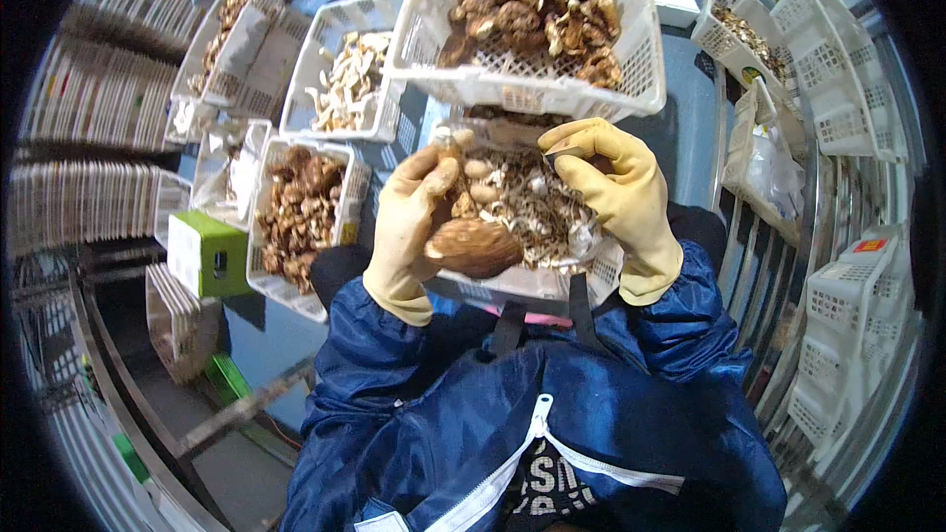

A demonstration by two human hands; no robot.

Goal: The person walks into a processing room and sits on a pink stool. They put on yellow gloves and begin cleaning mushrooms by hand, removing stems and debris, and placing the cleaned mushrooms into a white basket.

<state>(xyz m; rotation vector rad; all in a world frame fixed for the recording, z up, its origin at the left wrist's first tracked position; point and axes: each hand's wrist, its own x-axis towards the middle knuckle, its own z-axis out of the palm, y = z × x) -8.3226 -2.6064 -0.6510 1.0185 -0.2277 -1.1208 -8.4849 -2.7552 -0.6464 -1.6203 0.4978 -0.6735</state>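
Observation:
My left hand (414,214), in a pale yellow rubber glove, grips a large mushroom with a brown cap (474,247) and pale stem parts under the fingers. Opposite it, my right hand (610,188), gloved alike, pinches a small blade (565,153) between thumb and fingers; its handle is hidden. Beneath both hands, a white plastic basket (606,273) on my lap holds dark, stringy trimmings (543,199) and pale mushroom pieces. Just beyond stands a large white basket (517,92) with brown mushrooms (532,7) heaped in it.
To the left are a basket of brown mushrooms (299,214), a basket of pale stems (351,81) and a green and white box (211,255). White crates (850,318) stand along the right by metal rails. Stacked crates (89,96) line the far left.

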